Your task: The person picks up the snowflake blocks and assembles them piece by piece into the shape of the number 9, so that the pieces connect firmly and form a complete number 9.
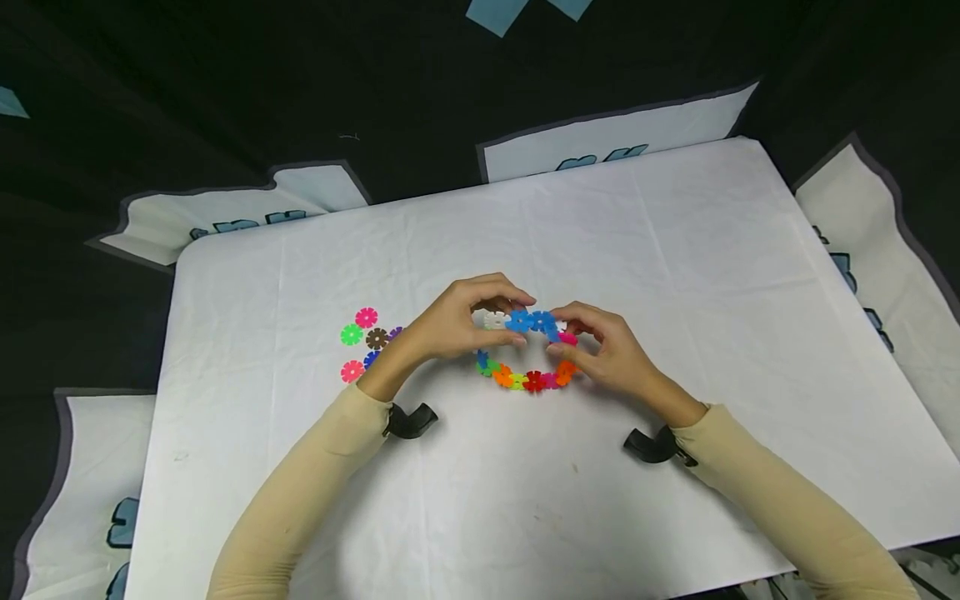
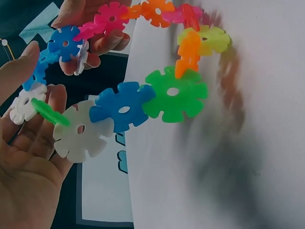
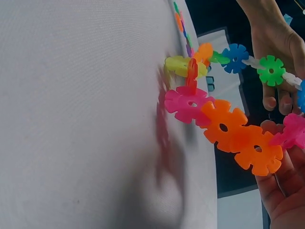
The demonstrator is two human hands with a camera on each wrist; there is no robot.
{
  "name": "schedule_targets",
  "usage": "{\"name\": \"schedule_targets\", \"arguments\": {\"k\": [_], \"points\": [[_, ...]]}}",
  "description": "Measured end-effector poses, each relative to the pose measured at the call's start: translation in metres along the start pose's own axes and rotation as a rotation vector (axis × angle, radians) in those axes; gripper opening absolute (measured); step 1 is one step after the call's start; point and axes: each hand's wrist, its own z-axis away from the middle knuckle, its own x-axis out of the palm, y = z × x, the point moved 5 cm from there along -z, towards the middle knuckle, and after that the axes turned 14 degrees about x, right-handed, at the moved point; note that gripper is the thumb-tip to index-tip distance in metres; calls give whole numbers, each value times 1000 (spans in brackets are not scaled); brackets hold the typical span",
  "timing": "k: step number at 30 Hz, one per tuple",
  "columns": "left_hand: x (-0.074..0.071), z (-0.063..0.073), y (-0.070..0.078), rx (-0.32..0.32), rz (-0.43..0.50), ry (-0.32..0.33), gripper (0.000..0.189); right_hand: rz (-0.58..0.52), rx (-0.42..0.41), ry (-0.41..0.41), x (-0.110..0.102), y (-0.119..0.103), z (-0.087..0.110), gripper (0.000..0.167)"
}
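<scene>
A loop of notched plastic flower discs [image 1: 534, 381], linked edge to edge in many colours, hangs between my two hands close over the table. My left hand [image 1: 457, 321] holds its left side, fingers behind and thumb in front; a white disc [image 2: 71, 143] and a blue disc [image 2: 138, 112] run on from there in the left wrist view. On the other side my right hand [image 1: 618, 350] grips the loop by the pink discs [image 3: 293, 129], beside two orange discs [image 3: 219, 112]. Blue discs [image 1: 519, 322] span the top between both hands' fingertips.
Several loose flower discs lie left of my left forearm, among them a pink one [image 1: 367, 311], a green one [image 1: 351, 328] and a brown one [image 1: 377, 345]; the forearm partly covers some. A white cloth [image 1: 510, 500] covers the table, with dark curtains [image 1: 300, 83] behind.
</scene>
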Motion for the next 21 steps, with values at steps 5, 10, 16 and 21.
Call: {"name": "schedule_targets", "arguments": {"k": [5,10,16,21], "points": [[1,0,3,17,5,-1,43,-20,-25,-12,0,0,2,41],[1,3,7,41,31,-21,42,-51,-108,-32,-1,-3,4,48],[-2,9,10,48,48,-67,45,-89,-179,-46,-1,-6,6,54],[-4,11,13,64,53,-99,41,-88,-186,-61,3,-4,8,54]]}}
